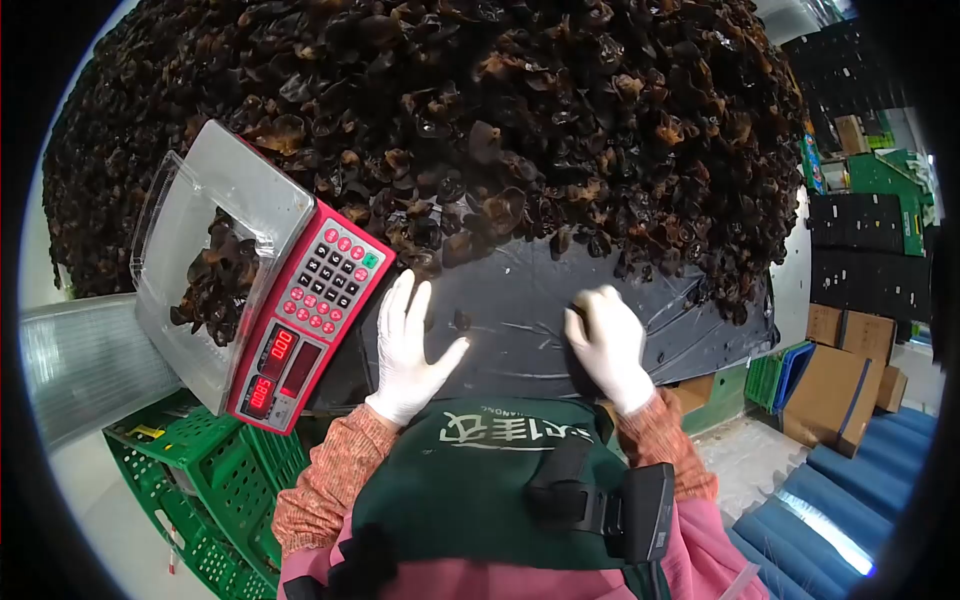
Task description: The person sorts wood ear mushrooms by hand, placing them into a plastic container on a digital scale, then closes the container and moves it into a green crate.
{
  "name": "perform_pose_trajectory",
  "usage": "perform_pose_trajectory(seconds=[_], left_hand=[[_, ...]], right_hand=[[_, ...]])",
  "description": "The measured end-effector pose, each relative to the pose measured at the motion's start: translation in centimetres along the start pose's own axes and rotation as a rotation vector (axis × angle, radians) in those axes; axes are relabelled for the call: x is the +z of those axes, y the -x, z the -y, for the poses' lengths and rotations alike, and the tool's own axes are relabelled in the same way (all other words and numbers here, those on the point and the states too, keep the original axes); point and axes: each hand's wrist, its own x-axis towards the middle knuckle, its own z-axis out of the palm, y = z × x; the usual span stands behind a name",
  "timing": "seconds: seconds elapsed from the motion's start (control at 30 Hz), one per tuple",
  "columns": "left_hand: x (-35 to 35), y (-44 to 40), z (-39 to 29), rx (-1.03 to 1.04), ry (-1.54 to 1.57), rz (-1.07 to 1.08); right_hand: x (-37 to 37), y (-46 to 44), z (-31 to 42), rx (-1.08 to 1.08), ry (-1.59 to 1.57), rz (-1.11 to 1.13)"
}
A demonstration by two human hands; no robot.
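My left hand [408, 345], in a white glove, is open with its fingers stretched out above the dark sheet [520, 320], close to the scale's keypad. Opposite it, my right hand [612, 345], also white-gloved, is closed with the fingers curled under and the thumb out to the side. Its palm side is hidden, so anything in it cannot be seen. The red scale [330, 285] stands tilted at the left with lit red digits. On its pan rests a clear plastic tray [165, 235] holding a clump of black wood ear mushrooms [222, 275].
A large heap of wood ear mushrooms [500, 110] covers the table's far side. Green plastic crates [215, 480] stand at the lower left. Cardboard boxes [828, 400], black crates [860, 220] and blue ridged sheeting [830, 510] are at the right.
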Motion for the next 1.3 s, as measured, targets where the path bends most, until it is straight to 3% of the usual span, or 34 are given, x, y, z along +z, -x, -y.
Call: perform_pose_trajectory(seconds=[0.07, 0.13, 0.17, 0.23, 0.3, 0.37, 0.57, 0.63, 0.7, 0.77, 0.83, 1.0, 1.1, 1.23, 1.3], left_hand=[[-0.3, -0.2, -0.3, -0.008, 0.017, 0.054], [-0.1, -0.1, 0.0, 0.031, 0.058, 0.044], [0.0, -0.1, 0.1, 0.057, 0.082, 0.042], [0.3, 0.0, 0.2, 0.053, 0.078, 0.029], [0.1, -0.1, 0.0, 0.067, 0.071, -0.002], [0.0, -0.1, -0.1, 0.049, 0.057, -0.015], [-0.2, 1.1, 0.1, -0.047, -0.062, -0.088], [0.2, 1.2, 0.4, -0.065, -0.078, -0.129], [0.1, 0.8, 0.1, -0.087, -0.079, -0.111], [0.3, 1.0, 0.3, -0.083, -0.092, -0.126], [0.0, 0.7, 0.1, -0.098, -0.073, -0.094], [-0.2, 0.4, 0.3, -0.028, -0.108, -0.054], [-0.1, 0.4, 0.6, -0.029, -0.125, -0.025], [-0.1, 0.4, 0.4, -0.067, -0.126, -0.003], [0.0, 0.3, 0.5, -0.018, -0.153, -0.026]], right_hand=[[-4.0, 4.4, -2.4, 0.139, 0.046, 0.022], [-8.1, 9.0, -5.6, 0.354, 0.226, 0.18], [-9.5, 12.1, -8.4, 0.363, 0.407, 0.258], [-12.6, 13.1, -9.1, 0.566, 0.669, 0.563], [-12.5, 10.4, -7.5, 0.403, 0.483, 0.183], [-10.3, 5.4, -5.4, 0.177, 0.334, 0.001], [0.0, -12.2, 2.6, -0.323, -0.025, -0.304], [2.7, -16.5, 4.8, -0.392, -0.239, -0.22], [5.4, -17.0, 7.5, -0.481, -0.049, -0.283], [5.9, -15.3, 9.1, -0.534, -0.031, -0.121], [9.0, -11.3, 8.9, -0.471, -0.238, 0.024], [3.9, -3.7, 5.8, -0.529, -0.404, 0.195], [0.0, -4.3, 0.9, -0.426, -0.313, 0.023], [0.6, -8.6, -4.6, 0.176, 0.115, -0.359], [1.4, -8.6, -4.1, 0.092, 0.155, -0.209]])
